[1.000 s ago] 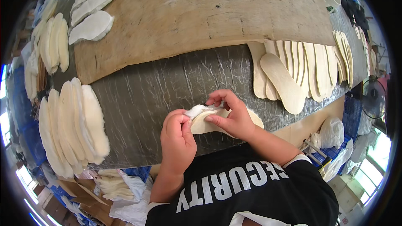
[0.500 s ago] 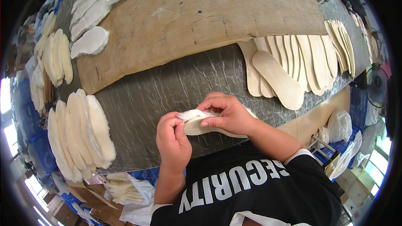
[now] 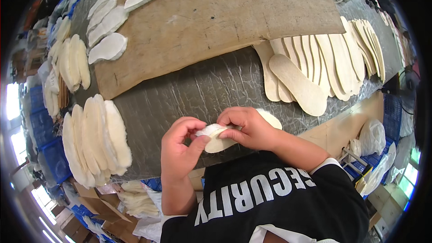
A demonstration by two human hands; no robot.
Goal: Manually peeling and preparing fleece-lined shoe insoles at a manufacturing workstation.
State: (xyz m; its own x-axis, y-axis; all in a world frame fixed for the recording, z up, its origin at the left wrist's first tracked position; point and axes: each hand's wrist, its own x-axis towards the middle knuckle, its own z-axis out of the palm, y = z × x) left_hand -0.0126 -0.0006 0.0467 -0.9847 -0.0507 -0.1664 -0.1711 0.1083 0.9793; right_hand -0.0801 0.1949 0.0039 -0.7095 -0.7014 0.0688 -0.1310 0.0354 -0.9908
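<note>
Close to my body, both hands hold a fleece-lined insole [image 3: 218, 145] just above the table's near edge. Its cream sole side faces me, and a white fluffy layer [image 3: 210, 129] shows along the far edge. My left hand [image 3: 181, 147] pinches the left end between thumb and fingers. My right hand [image 3: 252, 127] grips it a little farther along, thumb on the cream side and fingers over the fleece. The insole's other end [image 3: 270, 118] sticks out beyond my right hand; its middle is hidden behind that hand.
A dark, creased sheet [image 3: 180, 94] covers the table, with a brown board [image 3: 189, 31] on it. Cream flat insoles [image 3: 300, 84] fan out at right. Fleece insoles [image 3: 96, 139] stack at left; white pieces [image 3: 108, 47] line the board's left. A fan [image 3: 408, 85] stands far right.
My left hand's fingers have shifted along the insole's end and its thumb has bent inward. The insole has tilted, and more of its right end shows. The whole view has shifted slightly.
</note>
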